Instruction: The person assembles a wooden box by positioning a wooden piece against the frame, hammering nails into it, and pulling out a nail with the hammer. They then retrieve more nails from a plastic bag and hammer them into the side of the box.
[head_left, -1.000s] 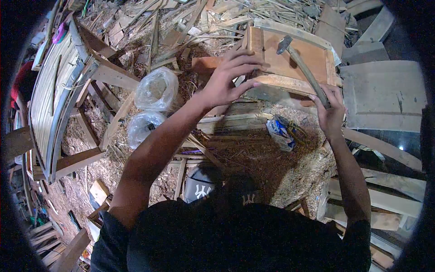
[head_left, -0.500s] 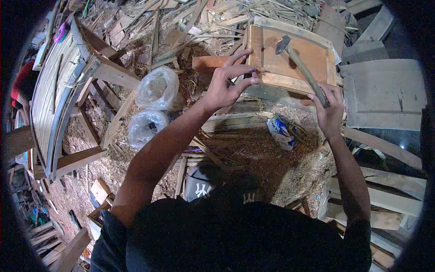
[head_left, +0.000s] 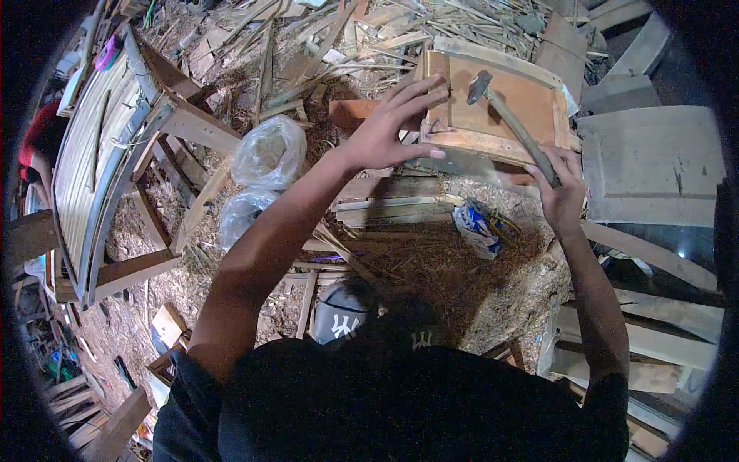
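A wooden panel frame [head_left: 531, 152] with an orange-brown inset panel [head_left: 523, 98] lies ahead of me. My left hand [head_left: 396, 123] is at its near left corner, fingers spread and thumb stretched out. Beside the fingers, a small thin dark thing [head_left: 436, 124], which looks like a nail, shows at that corner. My right hand [head_left: 564, 185] grips the wooden handle of a hammer [head_left: 512, 119] low down, at the frame's near right side. The hammer's metal head points away from me, over the panel.
Two clear plastic bags [head_left: 269, 150] stand left of my left hand. A slatted wooden piece [head_left: 96, 154] is farther left, with a person's red sleeve [head_left: 40, 138] behind it. A crumpled blue-white packet [head_left: 477, 227] lies on sawdust. Wood scraps [head_left: 323, 46] and boards [head_left: 650, 162] surround the frame.
The fingers of my left hand have opened from a pinch at the frame's corner and drawn slightly back. My right hand still holds the hammer in nearly the same place.
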`<state>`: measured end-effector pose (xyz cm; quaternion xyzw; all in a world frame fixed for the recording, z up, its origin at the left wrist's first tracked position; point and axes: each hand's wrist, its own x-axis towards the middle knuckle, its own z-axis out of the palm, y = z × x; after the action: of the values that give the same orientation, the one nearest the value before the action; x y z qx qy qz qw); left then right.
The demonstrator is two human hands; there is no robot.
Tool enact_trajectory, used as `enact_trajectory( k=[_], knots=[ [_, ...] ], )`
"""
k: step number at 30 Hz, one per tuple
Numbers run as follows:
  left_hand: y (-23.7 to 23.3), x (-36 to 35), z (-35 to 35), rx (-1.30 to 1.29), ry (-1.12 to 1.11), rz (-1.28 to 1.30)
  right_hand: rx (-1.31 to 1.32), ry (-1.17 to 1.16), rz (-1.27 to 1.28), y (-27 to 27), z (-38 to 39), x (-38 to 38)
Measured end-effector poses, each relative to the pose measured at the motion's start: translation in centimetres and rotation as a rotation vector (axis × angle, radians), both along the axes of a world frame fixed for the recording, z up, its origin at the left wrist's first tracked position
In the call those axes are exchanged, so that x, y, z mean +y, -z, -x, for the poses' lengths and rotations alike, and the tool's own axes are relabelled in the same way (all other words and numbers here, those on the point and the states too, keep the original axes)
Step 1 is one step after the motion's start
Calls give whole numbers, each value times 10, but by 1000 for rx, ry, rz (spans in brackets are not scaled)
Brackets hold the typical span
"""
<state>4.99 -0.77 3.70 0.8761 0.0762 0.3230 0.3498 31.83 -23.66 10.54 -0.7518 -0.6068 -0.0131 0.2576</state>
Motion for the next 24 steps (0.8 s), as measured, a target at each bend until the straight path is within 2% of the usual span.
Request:
enact_trajectory(
  k=[4, 6, 7, 9, 10, 12, 13, 16, 17, 18, 19, 20, 21, 23, 24],
  knots=[
    [15, 0, -1, -39, 24, 9, 41, -51, -34, 0, -4, 3],
    [22, 2, -3, -189, 71, 538, 4, -37, -33, -1, -1, 2],
    [23, 5, -5, -190, 69, 539, 4, -38, -32, -3, 1, 2],
    [22, 10, -13, -103, -216, 814, 16, 25, 38, -8, 6, 4],
    [11, 14, -17, -103, -217, 814, 16, 24, 38, -7, 5, 4],
    [-14, 25, -28, 102, -190, 1332, 7, 13, 1, -2, 2, 3],
    [-23, 26, -31, 104, -262, 1079, 6, 11, 3, 1, 0, 3],
    [-12, 52, -55, 128, -222, 1016, 26, -80, -90, 11, -8, 1],
    [-14, 55, -58, 243, -310, 951, 22, -71, -81, 15, -11, -1],
    [-9, 61, -60, 242, -309, 953, 17, -62, -73, 16, -13, -1],
    [-3, 70, -63, 212, -194, 972, 15, -61, -71, 15, -12, -1],
    [4, 76, -66, 182, -79, 990, 109, -70, -80, 13, -8, -1],
    [0, 75, -67, 183, -76, 992, 204, -79, -88, 11, -5, 0],
    [-9, 72, -69, 147, -4, 1206, 149, -94, -94, 6, -2, 1],
    [-13, 74, -72, 149, -4, 1212, 94, -112, -100, 6, -1, 1]
  ],
)
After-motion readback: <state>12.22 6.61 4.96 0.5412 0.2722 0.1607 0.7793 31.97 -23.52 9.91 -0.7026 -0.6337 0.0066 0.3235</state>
